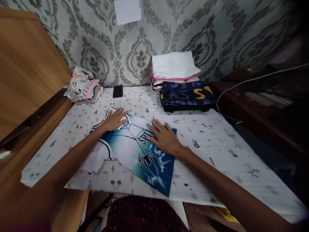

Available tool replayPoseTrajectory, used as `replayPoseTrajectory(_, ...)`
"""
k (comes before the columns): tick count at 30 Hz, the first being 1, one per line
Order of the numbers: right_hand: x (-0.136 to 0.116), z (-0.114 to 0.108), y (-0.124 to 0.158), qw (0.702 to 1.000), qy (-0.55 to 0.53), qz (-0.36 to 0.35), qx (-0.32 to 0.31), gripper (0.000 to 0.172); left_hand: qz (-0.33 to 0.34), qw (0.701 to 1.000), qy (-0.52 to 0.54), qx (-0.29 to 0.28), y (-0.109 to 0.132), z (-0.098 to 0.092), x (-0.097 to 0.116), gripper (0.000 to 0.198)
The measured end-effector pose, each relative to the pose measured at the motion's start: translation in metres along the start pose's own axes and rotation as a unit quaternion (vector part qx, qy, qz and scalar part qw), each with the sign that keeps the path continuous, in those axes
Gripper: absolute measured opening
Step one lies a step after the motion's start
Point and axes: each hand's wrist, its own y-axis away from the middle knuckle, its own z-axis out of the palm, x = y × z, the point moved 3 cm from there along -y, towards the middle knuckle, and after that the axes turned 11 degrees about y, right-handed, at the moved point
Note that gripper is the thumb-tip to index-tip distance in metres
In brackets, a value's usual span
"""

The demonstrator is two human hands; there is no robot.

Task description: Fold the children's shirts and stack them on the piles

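Note:
A blue and white shirt with a black spider print lies spread on the patterned white sheet. My left hand rests flat on the shirt's white upper edge, fingers spread. My right hand presses flat on the shirt's right side, over the lettering, fingers stretched out. Neither hand holds anything.
A stack of folded clothes, white on top, stands at the back by the wall, with a dark blue folded pile in front of it. A loose heap of clothes lies back left beside a black phone. Wooden furniture stands left.

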Motion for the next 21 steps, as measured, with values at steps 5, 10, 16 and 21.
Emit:
replayPoseTrajectory(5,0.002,-0.008,0.002,0.999,-0.030,0.010,-0.008,0.060,-0.002,0.999,0.042,0.009,0.002,-0.002,-0.003,0.067)
replayPoseTrajectory(10,-0.017,-0.060,0.040,0.985,-0.124,-0.089,0.079,0.043,0.067,0.978,0.185,0.069,0.054,-0.040,0.001,0.061)
replayPoseTrajectory(16,-0.053,-0.090,0.123,0.973,-0.139,-0.178,0.039,0.029,-0.004,0.978,0.200,-0.059,0.194,-0.063,-0.016,0.037)
replayPoseTrajectory(21,-0.058,-0.092,0.138,0.980,-0.119,-0.154,0.051,0.022,-0.166,0.974,0.151,-0.004,0.256,-0.051,-0.026,0.070)
